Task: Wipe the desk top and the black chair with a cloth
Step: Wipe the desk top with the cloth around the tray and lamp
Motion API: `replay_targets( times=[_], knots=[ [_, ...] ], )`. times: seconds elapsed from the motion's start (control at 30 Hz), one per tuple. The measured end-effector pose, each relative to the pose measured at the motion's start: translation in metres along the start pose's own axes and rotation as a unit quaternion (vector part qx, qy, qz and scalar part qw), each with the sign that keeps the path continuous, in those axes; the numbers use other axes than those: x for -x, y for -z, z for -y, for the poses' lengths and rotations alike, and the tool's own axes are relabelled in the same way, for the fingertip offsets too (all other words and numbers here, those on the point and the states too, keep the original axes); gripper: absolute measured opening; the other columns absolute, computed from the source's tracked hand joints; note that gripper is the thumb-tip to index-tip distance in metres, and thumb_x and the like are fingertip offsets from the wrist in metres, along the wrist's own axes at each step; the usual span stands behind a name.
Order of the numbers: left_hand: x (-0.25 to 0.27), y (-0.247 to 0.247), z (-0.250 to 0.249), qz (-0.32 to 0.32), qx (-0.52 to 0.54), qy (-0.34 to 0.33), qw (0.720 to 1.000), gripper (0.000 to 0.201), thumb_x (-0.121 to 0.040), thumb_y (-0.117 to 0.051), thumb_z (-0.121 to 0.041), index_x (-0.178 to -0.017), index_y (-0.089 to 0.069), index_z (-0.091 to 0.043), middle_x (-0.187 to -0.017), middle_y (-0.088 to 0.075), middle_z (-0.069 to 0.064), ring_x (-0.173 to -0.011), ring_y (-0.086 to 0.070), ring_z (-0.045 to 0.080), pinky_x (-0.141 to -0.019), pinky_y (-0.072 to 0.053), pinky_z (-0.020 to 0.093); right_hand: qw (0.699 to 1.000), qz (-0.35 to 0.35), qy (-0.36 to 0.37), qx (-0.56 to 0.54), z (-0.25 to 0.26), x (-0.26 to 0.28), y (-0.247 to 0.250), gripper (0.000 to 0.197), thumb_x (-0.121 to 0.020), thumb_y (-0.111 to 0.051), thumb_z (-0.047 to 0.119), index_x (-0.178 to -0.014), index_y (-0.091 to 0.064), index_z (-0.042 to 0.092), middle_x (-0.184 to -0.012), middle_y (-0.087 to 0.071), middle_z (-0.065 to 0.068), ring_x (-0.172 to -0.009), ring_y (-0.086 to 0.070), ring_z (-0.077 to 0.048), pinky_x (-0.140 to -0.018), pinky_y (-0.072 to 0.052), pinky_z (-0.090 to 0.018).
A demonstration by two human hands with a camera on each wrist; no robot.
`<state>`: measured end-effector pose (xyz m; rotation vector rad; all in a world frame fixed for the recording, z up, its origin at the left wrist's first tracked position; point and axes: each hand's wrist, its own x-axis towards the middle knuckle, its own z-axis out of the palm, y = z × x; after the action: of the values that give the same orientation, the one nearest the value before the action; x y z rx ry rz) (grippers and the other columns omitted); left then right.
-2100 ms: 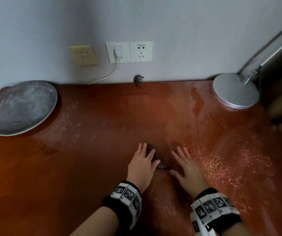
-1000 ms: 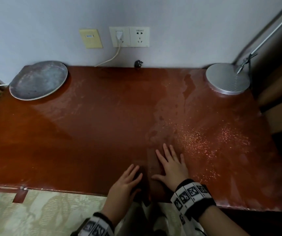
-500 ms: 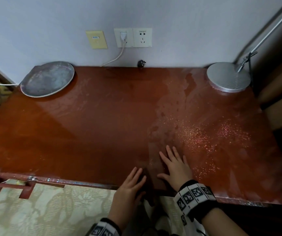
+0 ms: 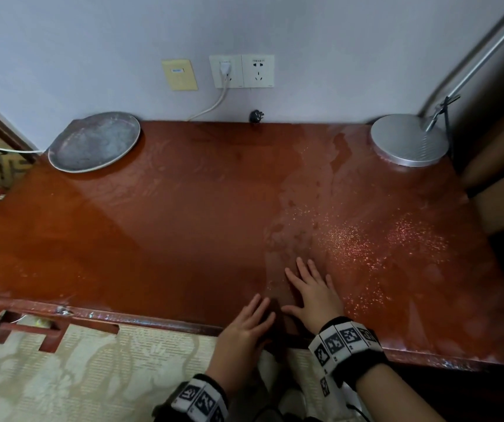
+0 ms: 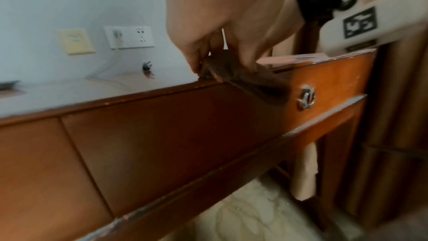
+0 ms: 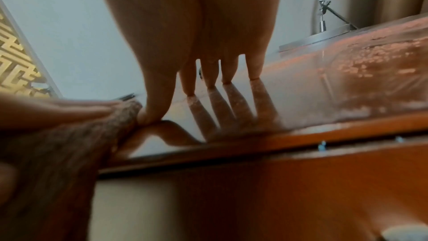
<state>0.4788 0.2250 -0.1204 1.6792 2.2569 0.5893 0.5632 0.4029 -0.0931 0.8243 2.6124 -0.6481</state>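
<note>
My hands sit side by side at the near edge of the tabletop [image 4: 183, 214], a glossy reddish-brown surface. My right hand [image 4: 313, 292] lies flat on it, fingers straight and slightly spread, pointing away from me toward the wall; the right wrist view shows the fingertips [image 6: 209, 84] pressed to the wood and mirrored in its shine. My left hand [image 4: 246, 328] is at the very rim, fingers extended forward over the cloth [image 4: 278, 327], a dark brown, nubbly rag. The cloth runs lengthwise from the tabletop toward me, its far end lying on the surface between my two hands and its near end draping over the edge and hanging down the drawer front [image 5: 324, 87] (in the left wrist view it falls just left of the metal drawer pull [image 5: 306, 97]). My right thumb touches its side. Whether my left fingers curl round the cloth or only press on it, I cannot tell.

To the right of my hands the wood carries pale streaks and glittering specks. A round grey plate [image 4: 95, 141] rests at the back left corner, and a lamp base [image 4: 409, 140] at the back right.
</note>
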Motion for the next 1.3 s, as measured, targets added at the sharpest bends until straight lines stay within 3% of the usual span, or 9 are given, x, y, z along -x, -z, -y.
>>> replay_targets(
  times=[0.13, 0.3, 0.47, 0.6, 0.77, 0.97, 1.1, 1.2, 1.3],
  knots=[
    [-0.014, 0.008, 0.013, -0.02, -0.012, 0.021, 1.0, 0.045, -0.066, -0.078, -0.024, -0.11, -0.071, -0.025, -0.128, -0.06, -0.005, -0.125, -0.045, 0.009, -0.085, -0.054, 0.024, 0.988, -0.039, -0.02, -0.147, -0.01, 0.008, 0.013, 0.073, -0.09, -0.061, 0.022, -0.149, -0.019, 0.025, -0.158, -0.002, 0.002, -0.146, 0.002, -0.014, -0.117, -0.004, -0.031],
    [-0.038, 0.009, 0.013, -0.046, 0.016, 0.102, 0.994, 0.047, -0.09, -0.062, -0.021, -0.135, -0.051, -0.023, -0.148, -0.029, -0.012, -0.138, -0.011, 0.001, -0.11, -0.028, 0.019, 0.983, -0.065, -0.051, -0.164, -0.023, 0.028, 0.004, 0.067, -0.092, -0.058, 0.013, -0.148, -0.023, 0.024, -0.158, -0.004, 0.006, -0.145, 0.001, -0.011, -0.115, -0.007, -0.025],
    [-0.037, -0.018, -0.037, 0.051, 0.023, 0.017, 0.998, 0.057, -0.053, -0.089, -0.029, -0.108, -0.072, -0.027, -0.127, -0.061, -0.006, -0.121, -0.054, 0.013, -0.084, -0.052, 0.021, 0.982, -0.097, -0.032, -0.161, -0.028, 0.029, -0.005, 0.058, -0.095, -0.049, 0.008, -0.147, -0.027, 0.022, -0.154, 0.0, 0.014, -0.145, 0.001, -0.009, -0.113, -0.004, -0.021],
    [-0.044, -0.003, -0.032, 0.01, 0.035, 0.032, 0.999, 0.051, -0.083, -0.065, -0.03, -0.132, -0.053, -0.032, -0.147, -0.025, -0.016, -0.136, -0.014, -0.002, -0.102, -0.032, 0.012, 0.974, -0.171, 0.01, -0.147, -0.019, 0.033, -0.008, 0.053, -0.094, -0.052, 0.007, -0.143, -0.035, 0.017, -0.151, -0.019, 0.011, -0.141, -0.018, -0.006, -0.107, -0.007, -0.01],
    [-0.042, 0.015, -0.013, 0.064, 0.054, 0.112, 0.99, 0.065, -0.091, -0.055, -0.025, -0.146, -0.023, -0.035, -0.148, 0.0, -0.021, -0.139, 0.006, -0.002, -0.113, -0.014, 0.017, 0.981, -0.158, 0.092, -0.067, 0.019, 0.032, -0.046, 0.074, -0.036, -0.096, 0.02, -0.105, -0.072, 0.012, -0.113, -0.069, 0.0, -0.101, -0.067, -0.011, -0.094, -0.039, -0.012],
    [-0.029, 0.022, -0.002, 0.074, 0.083, 0.16, 0.981, 0.101, -0.083, -0.068, -0.028, -0.145, 0.011, -0.029, -0.146, 0.013, -0.019, -0.136, 0.013, -0.003, -0.109, 0.011, 0.013, 0.981, -0.138, 0.133, 0.022, 0.0, 0.037, -0.037, 0.038, -0.059, -0.062, 0.008, -0.091, -0.078, 0.019, -0.106, -0.071, 0.005, -0.095, -0.068, -0.007, -0.068, -0.052, -0.012],
    [-0.024, 0.027, 0.002, 0.125, 0.002, 0.152, 0.98, 0.082, -0.09, -0.059, -0.03, -0.15, -0.004, -0.027, -0.146, 0.022, -0.012, -0.14, 0.018, 0.006, -0.109, 0.013, 0.019, 0.982, -0.176, 0.046, 0.042, -0.019, 0.037, -0.016, 0.079, -0.014, -0.086, -0.006, -0.089, -0.077, 0.016, -0.102, -0.072, 0.002, -0.097, -0.067, -0.009, -0.07, -0.053, -0.016],
    [-0.026, 0.023, 0.001, 0.131, 0.001, 0.153, 0.979, 0.079, -0.09, -0.059, -0.031, -0.15, -0.009, -0.027, -0.149, 0.019, -0.012, -0.138, 0.02, 0.005, -0.111, 0.01, 0.02, 0.985, -0.169, 0.019, 0.039, -0.017, 0.031, -0.012, 0.075, -0.059, -0.075, -0.009, -0.129, -0.055, 0.009, -0.14, -0.045, 0.0, -0.131, -0.037, -0.011, -0.1, -0.036, -0.019],
    [-0.031, 0.027, 0.001, 0.134, 0.009, 0.167, 0.977, 0.075, -0.089, -0.06, -0.035, -0.149, -0.017, -0.028, -0.146, 0.016, -0.016, -0.14, 0.016, 0.004, -0.115, 0.001, 0.022, 0.99, -0.131, 0.045, 0.03, 0.002, 0.029, -0.023, 0.036, -0.078, -0.057, 0.022, -0.112, -0.07, 0.021, -0.123, -0.063, -0.003, -0.115, -0.059, -0.02, -0.085, -0.051, -0.026]
  ],
)
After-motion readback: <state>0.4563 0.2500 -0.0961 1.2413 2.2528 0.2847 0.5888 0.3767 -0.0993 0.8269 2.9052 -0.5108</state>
